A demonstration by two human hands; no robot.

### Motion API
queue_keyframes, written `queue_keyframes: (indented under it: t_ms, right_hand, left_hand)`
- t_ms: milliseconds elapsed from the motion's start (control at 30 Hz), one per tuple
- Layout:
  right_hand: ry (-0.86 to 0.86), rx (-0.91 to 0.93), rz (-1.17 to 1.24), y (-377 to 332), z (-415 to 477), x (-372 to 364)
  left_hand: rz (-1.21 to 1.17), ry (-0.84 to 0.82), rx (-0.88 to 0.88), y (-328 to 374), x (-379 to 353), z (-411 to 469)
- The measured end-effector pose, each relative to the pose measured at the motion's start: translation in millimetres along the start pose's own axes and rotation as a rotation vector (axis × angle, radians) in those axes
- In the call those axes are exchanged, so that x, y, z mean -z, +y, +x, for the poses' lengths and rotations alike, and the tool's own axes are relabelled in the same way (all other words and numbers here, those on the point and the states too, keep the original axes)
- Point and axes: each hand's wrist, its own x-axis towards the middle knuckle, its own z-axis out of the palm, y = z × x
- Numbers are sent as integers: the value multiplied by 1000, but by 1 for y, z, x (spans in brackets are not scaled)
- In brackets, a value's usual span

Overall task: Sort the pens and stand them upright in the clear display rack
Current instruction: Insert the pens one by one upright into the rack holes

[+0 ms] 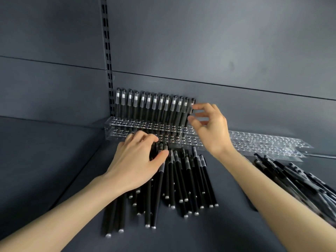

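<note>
**Dark grey shelving bay under soft light**

The back wall was made of dark grey-blue metal panels [218,42], split by a vertical slotted upright [107,51] left of centre. A thin horizontal seam [236,86] crossed the panels on either side of it, and a faint dark smudge [231,66] marked the right one. The shelf [45,151] below was the same matte grey, with a straight joint line [80,171] running across it. The light was soft, palest on the right panel and dimmer toward the left corner.
</note>
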Motion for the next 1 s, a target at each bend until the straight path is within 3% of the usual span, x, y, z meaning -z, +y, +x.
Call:
queue_keyframes:
  t_ms: [267, 467, 767, 1000]
  right_hand:
    - [-353, -11, -157, -28, -60, -19]
    - [-567, -34, -390, -31, -85, -39]
    - [-556, -27, -430, -28, -91, -43]
    - [-558, -28, -437, -29, -92, -44]
  left_hand:
    - [75, -96, 279, -28, 21, -56]
    - [10, -93, 289, -35, 17, -62]
    - [-245, -115, 402, -40, 21, -47]
    - [-249, -157, 407, -38, 28, -39]
